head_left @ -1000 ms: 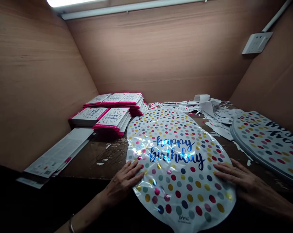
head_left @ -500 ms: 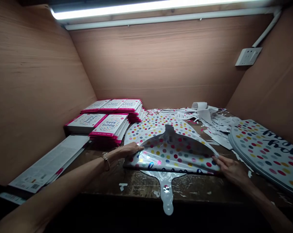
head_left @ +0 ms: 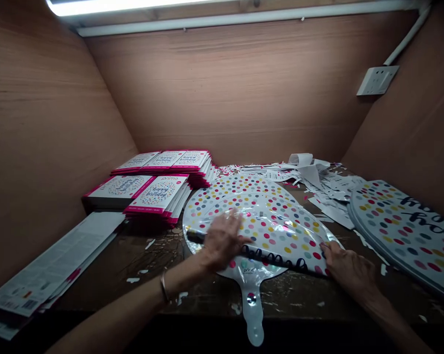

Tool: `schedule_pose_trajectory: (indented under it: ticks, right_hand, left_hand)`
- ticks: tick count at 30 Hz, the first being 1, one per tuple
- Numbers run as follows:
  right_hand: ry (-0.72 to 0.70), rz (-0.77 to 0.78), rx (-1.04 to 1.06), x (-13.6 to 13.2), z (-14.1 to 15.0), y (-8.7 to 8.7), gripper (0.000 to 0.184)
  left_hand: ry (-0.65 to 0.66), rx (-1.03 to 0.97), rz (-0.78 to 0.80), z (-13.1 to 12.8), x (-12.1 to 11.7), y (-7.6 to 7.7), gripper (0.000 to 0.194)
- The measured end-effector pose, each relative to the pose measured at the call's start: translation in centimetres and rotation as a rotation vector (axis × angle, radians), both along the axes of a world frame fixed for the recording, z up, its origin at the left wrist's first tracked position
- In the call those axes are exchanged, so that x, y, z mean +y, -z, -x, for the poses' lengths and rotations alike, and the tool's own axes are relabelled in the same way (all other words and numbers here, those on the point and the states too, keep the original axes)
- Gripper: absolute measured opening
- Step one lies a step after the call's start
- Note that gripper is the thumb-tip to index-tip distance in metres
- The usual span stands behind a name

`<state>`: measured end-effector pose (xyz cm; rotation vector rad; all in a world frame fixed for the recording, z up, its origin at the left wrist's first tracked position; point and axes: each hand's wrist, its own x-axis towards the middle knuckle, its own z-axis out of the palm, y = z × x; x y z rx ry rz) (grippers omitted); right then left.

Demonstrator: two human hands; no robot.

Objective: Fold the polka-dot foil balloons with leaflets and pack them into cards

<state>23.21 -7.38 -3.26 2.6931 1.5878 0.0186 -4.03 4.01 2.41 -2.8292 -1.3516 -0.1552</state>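
A flat foil balloon [head_left: 277, 231] with coloured dots lies folded in half on the worn wooden table [head_left: 133, 260], its valve tail [head_left: 253, 309] hanging toward me over the front edge. My left hand [head_left: 222, 241] lies flat on the fold, fingers spread and pressing the foil down. My right hand [head_left: 345, 268] rests at the right end of the fold, fingers on the balloon's edge. A second dotted balloon [head_left: 229, 189] lies flat underneath and behind it.
Stacks of pink-edged "happy birthday" packages [head_left: 155, 179] stand at the back left. Printed paper sheets [head_left: 56, 263] lie along the left wall. White paper scraps [head_left: 318, 177] litter the back right. A pile of dotted balloons [head_left: 406, 231] sits at the right. A wall socket [head_left: 376, 80] is above.
The balloon, spread flat a second ago, has been folded in half away from me. My left hand has moved from the fold's left end onto its middle, pressing it flat.
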Motion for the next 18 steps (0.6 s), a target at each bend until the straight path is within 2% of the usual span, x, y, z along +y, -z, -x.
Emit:
schedule_pose_trajectory:
  ticks: [2, 4, 6, 8, 10, 11, 13, 16, 18]
  right_hand:
    - [0.020, 0.022, 0.024, -1.0, 0.4, -0.2, 0.034]
    - [0.014, -0.030, 0.025, -2.7, 0.2, -0.2, 0.037]
    - [-0.127, -0.190, -0.020, -4.8, -0.7, 0.0, 0.042]
    - [-0.401, -0.323, -0.046, -7.1, -2.2, 0.6, 0.056]
    - [-0.660, -0.317, -0.019, -9.0, -3.8, 1.4, 0.068]
    - [-0.734, -0.290, 0.006, -9.8, -4.4, 2.0, 0.069]
    - [-0.784, -0.290, 0.058, -11.1, -5.4, 3.3, 0.068]
    - [-0.780, -0.440, 0.169, -12.4, -6.3, 5.4, 0.068]
    - [-0.765, -0.561, 0.218, -12.8, -7.1, 5.8, 0.063]
  left_hand:
    - [0.327, -0.007, 0.049, -1.2, -2.8, 1.4, 0.081]
    - [0.487, 0.005, 0.155, -1.4, -4.2, 3.0, 0.089]
    - [0.529, 0.020, 0.240, -0.9, -4.3, 4.1, 0.091]
    - [0.567, 0.025, 0.279, -0.1, -3.4, 4.5, 0.090]
    - [0.623, 0.020, 0.298, 0.6, -2.5, 4.1, 0.087]
    - [0.649, 0.022, 0.310, 0.7, -2.3, 3.7, 0.084]
    - [0.670, 0.025, 0.322, 0.6, -2.4, 2.9, 0.078]
    - [0.623, -0.024, 0.272, -0.4, -3.9, 1.9, 0.078]
    - [0.624, -0.087, 0.256, -1.4, -5.2, 1.7, 0.082]
